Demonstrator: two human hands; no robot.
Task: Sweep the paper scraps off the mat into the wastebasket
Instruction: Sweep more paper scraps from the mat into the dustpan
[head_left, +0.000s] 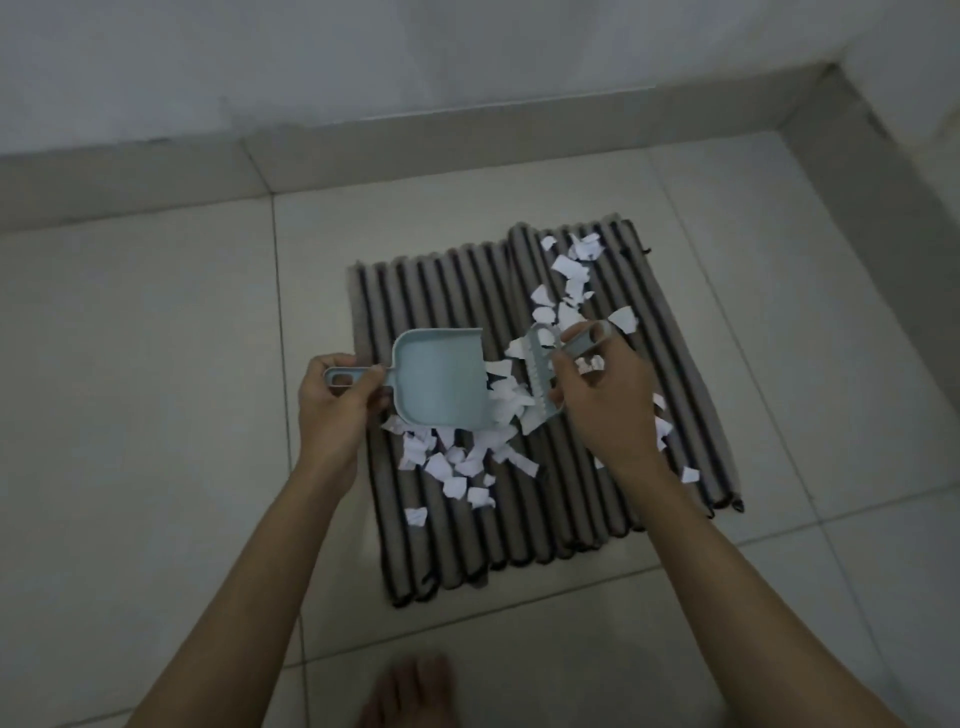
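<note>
The left hand (332, 405) curls its fingers (363, 387) round the handle of a pale blue dustpan (441, 379), whose open mouth faces 3 o'clock over the ribbed mat (519, 530) on the tiled floor (156, 415). At 3 o'clock of the pan, the right hand (602, 400) grips a small blue brush (543, 374), bristle edge against the white paper scraps (467, 462) heaped at the pan's lip. More scraps trail toward 1 o'clock up the mat and lie at 6 o'clock of the pan; a bare foot (410, 691) shows at the frame's 6 o'clock edge.
</note>
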